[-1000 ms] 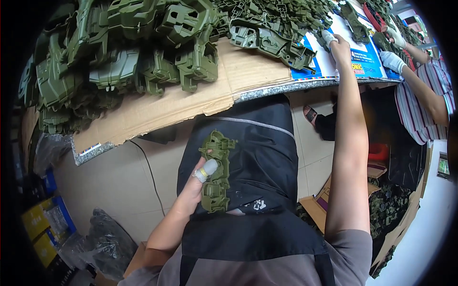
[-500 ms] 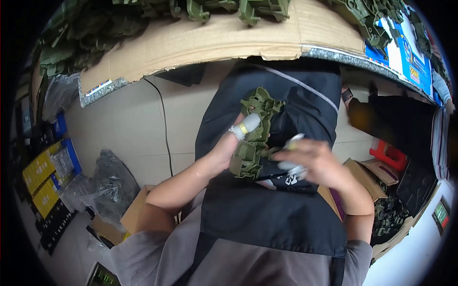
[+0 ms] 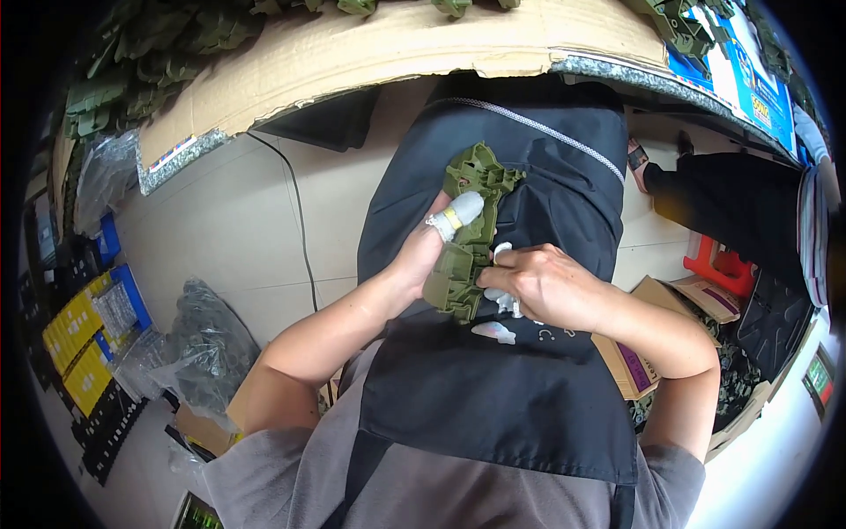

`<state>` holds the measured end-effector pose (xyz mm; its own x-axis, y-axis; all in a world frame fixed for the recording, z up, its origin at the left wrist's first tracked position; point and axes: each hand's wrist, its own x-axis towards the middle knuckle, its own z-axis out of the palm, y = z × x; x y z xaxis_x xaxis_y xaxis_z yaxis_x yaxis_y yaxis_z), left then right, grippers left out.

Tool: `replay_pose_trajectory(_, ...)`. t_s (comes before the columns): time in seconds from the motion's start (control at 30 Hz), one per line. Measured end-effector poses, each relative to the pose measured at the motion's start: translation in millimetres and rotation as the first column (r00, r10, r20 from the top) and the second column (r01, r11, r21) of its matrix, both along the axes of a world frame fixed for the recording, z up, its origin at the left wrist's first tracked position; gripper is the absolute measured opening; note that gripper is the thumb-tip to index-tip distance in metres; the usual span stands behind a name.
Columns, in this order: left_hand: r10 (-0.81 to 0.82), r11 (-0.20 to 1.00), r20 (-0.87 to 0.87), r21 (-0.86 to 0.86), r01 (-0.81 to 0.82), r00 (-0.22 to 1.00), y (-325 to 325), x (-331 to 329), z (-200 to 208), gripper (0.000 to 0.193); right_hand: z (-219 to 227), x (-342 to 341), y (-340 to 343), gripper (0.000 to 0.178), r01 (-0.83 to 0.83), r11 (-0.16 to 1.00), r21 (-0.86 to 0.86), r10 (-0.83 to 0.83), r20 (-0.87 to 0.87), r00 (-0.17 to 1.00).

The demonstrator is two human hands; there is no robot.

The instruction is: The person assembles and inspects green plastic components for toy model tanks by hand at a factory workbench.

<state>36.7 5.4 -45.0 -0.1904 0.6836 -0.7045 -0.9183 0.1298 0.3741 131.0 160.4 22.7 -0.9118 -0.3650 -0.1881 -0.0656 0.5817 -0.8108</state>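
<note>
Over my lap, my left hand (image 3: pixel 432 240) grips a long olive-green moulded plastic part (image 3: pixel 459 275) from its left side. A white cover with a yellow band wraps the left thumb, which presses across the part's middle. The part lies lengthwise, with a box-like hollow section at its near end. My right hand (image 3: pixel 542 284) is closed at the right edge of that near section, its fingers bent against the plastic. White covers show on some right fingers. Whether a smaller piece sits between these fingertips is hidden.
A black apron (image 3: pixel 502 397) covers my lap. Ahead runs a cardboard-topped table edge (image 3: pixel 352 66) with green parts (image 3: pixel 167 53) heaped on it. Open cardboard boxes (image 3: pixel 630 366) and a red plastic object (image 3: pixel 718 264) stand at right, near another person's legs (image 3: pixel 731 203). Grey plastic bags (image 3: pixel 211 344) lie left.
My right hand, blurred and slightly off the part before, has moved left against its near right edge. The left hand still holds the part.
</note>
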Motion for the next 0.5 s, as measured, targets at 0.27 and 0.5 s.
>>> replay_pose_trajectory(0.27,0.018,1.0,0.027,-0.018,-0.017,0.999,1.0,-2.5,-5.1,0.043,-11.3,5.1,-15.6,0.017,0.024,0.989,0.146,-0.02,-0.026,0.999)
replay_pose_trajectory(0.5,0.04,0.999,0.098,-0.023,-0.038,0.994,-0.5,-10.1,-6.6,0.044,28.0,-21.9,22.9,0.04,-0.134,0.975,0.177,0.104,0.168,0.98)
